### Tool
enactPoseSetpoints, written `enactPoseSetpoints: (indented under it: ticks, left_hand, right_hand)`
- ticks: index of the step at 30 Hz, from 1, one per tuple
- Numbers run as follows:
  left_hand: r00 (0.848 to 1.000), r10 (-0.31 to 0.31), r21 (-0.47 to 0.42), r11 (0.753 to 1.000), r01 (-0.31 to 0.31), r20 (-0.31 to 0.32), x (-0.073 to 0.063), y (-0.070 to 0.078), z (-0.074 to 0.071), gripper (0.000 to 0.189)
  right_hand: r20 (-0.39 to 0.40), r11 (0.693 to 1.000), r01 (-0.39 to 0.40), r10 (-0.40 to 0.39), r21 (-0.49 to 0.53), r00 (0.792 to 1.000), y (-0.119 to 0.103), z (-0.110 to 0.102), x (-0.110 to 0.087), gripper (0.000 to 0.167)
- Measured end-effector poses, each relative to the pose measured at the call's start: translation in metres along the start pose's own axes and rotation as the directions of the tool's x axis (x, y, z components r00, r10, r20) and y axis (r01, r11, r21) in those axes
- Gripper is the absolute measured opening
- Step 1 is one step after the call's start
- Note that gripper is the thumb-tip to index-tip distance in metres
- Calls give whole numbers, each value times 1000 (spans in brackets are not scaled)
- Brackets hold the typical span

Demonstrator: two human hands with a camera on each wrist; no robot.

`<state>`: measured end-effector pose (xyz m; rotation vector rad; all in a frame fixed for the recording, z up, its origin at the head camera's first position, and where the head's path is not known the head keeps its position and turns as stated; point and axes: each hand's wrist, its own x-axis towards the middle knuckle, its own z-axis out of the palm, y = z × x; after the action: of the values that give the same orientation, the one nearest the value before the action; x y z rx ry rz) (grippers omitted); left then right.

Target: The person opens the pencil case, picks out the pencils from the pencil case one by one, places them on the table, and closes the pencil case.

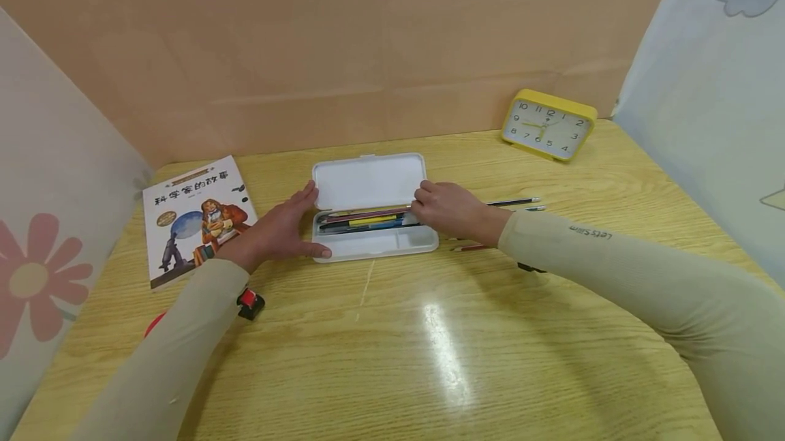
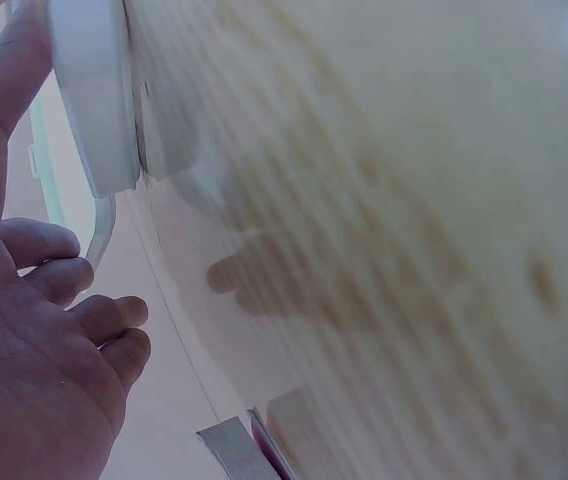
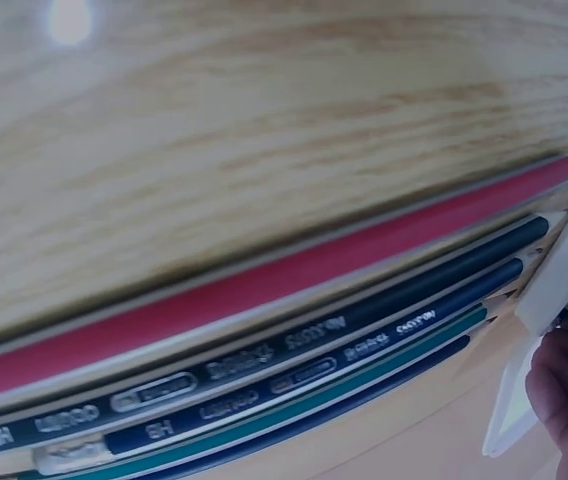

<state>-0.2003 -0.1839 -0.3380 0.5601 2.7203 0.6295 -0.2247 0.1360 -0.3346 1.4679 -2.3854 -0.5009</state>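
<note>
A white pencil case [image 1: 356, 250] lies with its lid [image 1: 368, 182] raised at the back. Several pens and pencils [image 1: 368, 221] fill its rear compartment. My left hand [image 1: 282, 226] spans the case's left end, thumb on the front corner and fingers beside the lid; in the left wrist view its thumb lies along the case [image 2: 94, 100]. My right hand [image 1: 450, 209], fingers curled, pinches the end of a dark red pencil [image 1: 380, 212] over the case's right end. Its fingertips are mostly hidden. Beneath the right wrist, several pencils [image 3: 294, 265] lie side by side on the table.
A picture book [image 1: 196, 223] lies on the left of the wooden table [image 1: 368, 359]. At the back right stands a yellow alarm clock [image 1: 548, 125]. A red object [image 1: 155, 324] is partly hidden by the left sleeve. Walls border the back and sides.
</note>
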Motion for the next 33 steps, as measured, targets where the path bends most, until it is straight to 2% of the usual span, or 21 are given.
enactPoseSetpoints:
  ticks: [7,15,19,22,28,33]
  left_hand:
    - [1000,-4,10,1000,4,4,0,0,1,119]
    - [1000,-1,14,1000,1,2,1,-2,2,120]
    - [1000,6,15,1000,-6,3,1,-2,3,121]
    - [1000,11,16,1000,-11,5,1,-1,3,121]
    - [1000,19,29,999,-19,-1,0,-1,2,121]
    - [1000,31,31,999,-30,-6,-3,0,0,121]
  right_hand:
    - [3,1000,-15,15,24,1000,0,-3,-10,13]
    - [-61,998,-6,9,62,998,-2,-13,-29,7]
    - [-62,993,7,0,116,998,-3,-19,-45,35]
    - [-111,986,22,-4,165,994,-5,-20,-60,48]
    - [-275,972,45,21,230,961,-7,-18,-88,27]
    - [-319,966,64,20,250,947,-6,-20,-110,11]
